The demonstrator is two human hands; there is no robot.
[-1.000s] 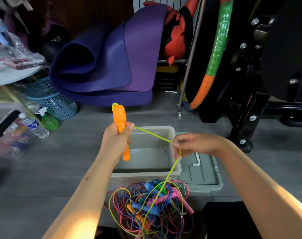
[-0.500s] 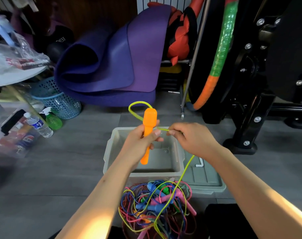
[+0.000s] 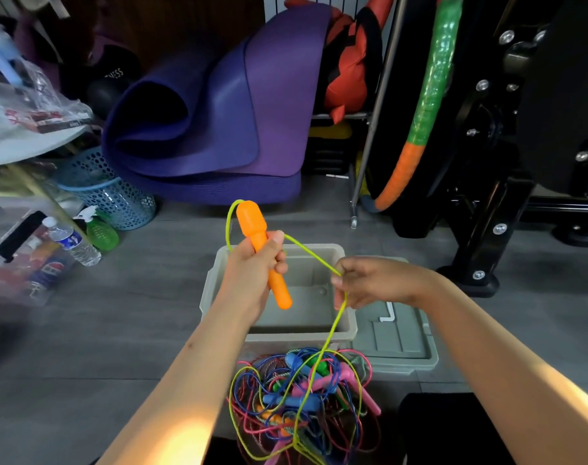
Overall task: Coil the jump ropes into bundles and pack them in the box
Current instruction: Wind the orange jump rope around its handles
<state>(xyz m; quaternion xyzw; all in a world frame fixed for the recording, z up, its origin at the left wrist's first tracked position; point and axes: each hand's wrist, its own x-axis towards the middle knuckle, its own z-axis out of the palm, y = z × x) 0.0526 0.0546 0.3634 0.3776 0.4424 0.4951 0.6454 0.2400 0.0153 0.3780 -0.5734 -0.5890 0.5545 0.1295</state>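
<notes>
Yellow-green rope (image 3: 319,260) (orange handle (image 3: 262,250) gripped in left hand (image 3: 252,273)) pinched by right hand (image 3: 376,283).

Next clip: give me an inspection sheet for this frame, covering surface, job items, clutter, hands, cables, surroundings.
Surface: grey plank floor.
Job's things: open grey box, nothing seen inside; its lid lies to its right; tangled pile of jump ropes in front of the box.
Clutter: water bottle, green spray bottle, blue basket.
Hands: left hand grips the orange handle; right hand pinches the yellow-green rope.
Cables: nothing seen.
Surroundings: rolled purple mat, hoop, black gym frame.
</notes>
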